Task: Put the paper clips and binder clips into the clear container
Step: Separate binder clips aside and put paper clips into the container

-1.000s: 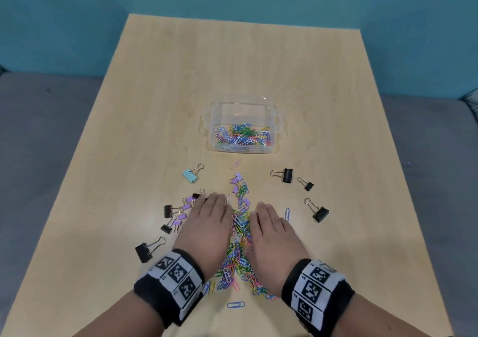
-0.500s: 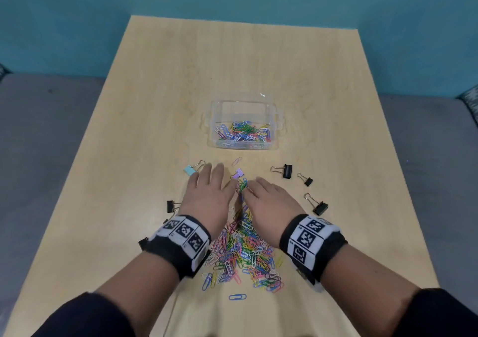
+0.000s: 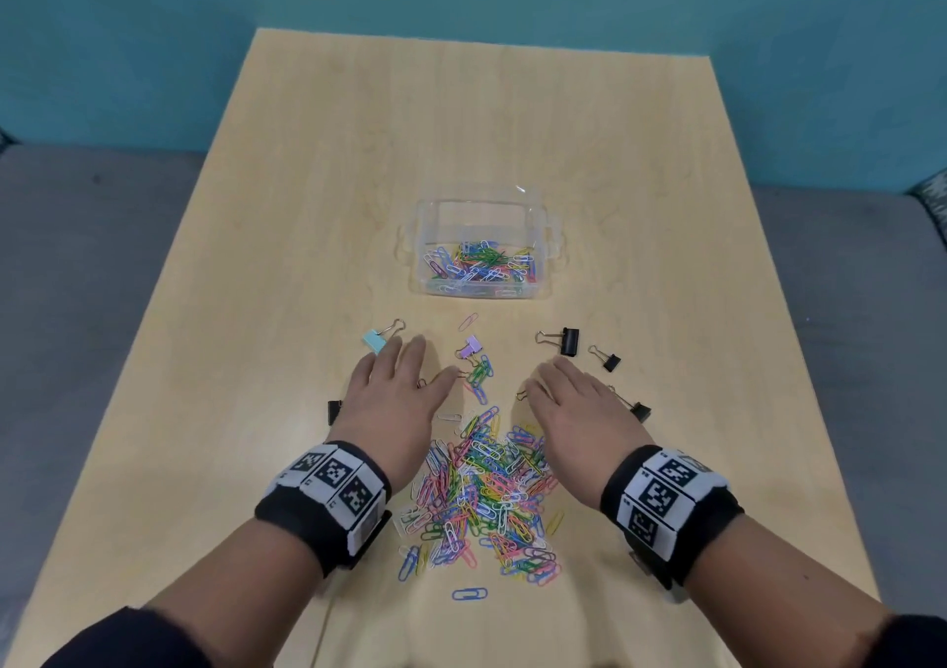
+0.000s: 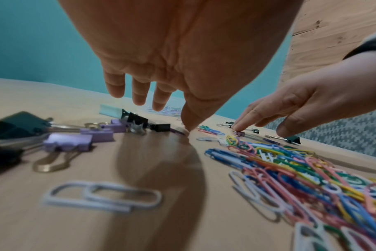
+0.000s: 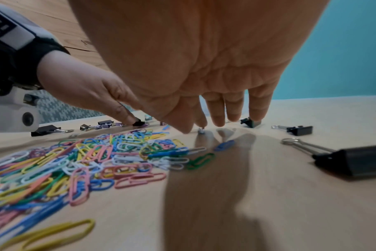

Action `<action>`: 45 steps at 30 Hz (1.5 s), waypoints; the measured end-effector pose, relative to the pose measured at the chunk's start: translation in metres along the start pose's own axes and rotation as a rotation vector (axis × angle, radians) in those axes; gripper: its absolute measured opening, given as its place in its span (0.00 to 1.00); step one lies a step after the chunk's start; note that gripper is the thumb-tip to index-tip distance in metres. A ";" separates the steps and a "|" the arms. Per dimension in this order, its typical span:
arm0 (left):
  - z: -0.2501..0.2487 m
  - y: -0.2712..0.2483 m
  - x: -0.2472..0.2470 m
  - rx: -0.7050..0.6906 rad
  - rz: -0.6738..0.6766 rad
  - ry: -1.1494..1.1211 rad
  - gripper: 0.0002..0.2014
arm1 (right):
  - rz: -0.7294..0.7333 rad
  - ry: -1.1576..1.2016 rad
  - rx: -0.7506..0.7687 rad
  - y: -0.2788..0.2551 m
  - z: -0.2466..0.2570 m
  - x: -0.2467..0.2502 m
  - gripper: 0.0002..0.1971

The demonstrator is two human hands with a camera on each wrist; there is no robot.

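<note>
Over a pale wooden tabletop point(image 3: 307, 206), we hold both hands palm-down with fingers straight and spread, gripping nothing. At far left a black binder clip point(image 3: 334, 411) peeks out beside our left hand point(image 3: 394, 401), whose fingertips reach near a light-blue binder clip point(image 3: 375, 340); in the left wrist view its thumb tip touches the wood, with small lilac binder clips point(image 4: 68, 141) lying under the palm. Between our hands, a loose heap of multicoloured plastic-coated paper clips point(image 3: 481, 493) sprawls toward us, with one lilac binder clip point(image 3: 469, 347) at its far tip. Beyond it sits the clear plastic container point(image 3: 481, 206), a layer of coloured paper clips point(image 3: 481, 270) already inside. Our right hand point(image 3: 579, 411) hovers low, fingertips at the surface, near three black binder clips point(image 3: 569, 342) scattered just beyond and to its right.
</note>
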State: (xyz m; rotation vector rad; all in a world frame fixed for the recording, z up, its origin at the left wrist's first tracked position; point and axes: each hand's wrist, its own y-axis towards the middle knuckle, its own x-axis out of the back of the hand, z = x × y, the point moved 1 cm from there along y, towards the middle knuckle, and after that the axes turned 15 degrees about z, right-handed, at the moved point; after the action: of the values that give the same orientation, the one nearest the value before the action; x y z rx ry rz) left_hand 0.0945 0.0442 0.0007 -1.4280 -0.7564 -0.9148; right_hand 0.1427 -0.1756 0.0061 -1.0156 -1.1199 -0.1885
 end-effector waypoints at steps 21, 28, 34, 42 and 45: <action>0.005 0.025 0.011 -0.002 -0.011 -0.039 0.32 | 0.003 -0.010 0.191 0.027 0.048 0.014 0.35; 0.000 0.025 0.008 -0.111 -0.006 0.013 0.28 | 0.004 0.003 0.220 0.024 0.049 0.006 0.34; -0.003 0.028 0.013 -0.109 -0.044 -0.030 0.33 | -0.064 0.037 0.177 0.030 0.040 0.015 0.32; -0.004 0.041 0.027 -0.093 0.006 -0.002 0.29 | -0.042 0.090 0.102 0.039 0.025 0.015 0.29; -0.013 0.055 0.037 -0.130 0.050 0.022 0.30 | -0.046 0.089 0.113 0.032 0.027 0.013 0.27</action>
State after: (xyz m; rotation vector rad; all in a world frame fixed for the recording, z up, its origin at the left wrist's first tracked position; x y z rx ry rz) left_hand 0.1589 0.0248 0.0068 -1.5413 -0.6521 -0.9539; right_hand 0.1503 -0.1329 -0.0003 -0.8741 -1.0617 -0.2031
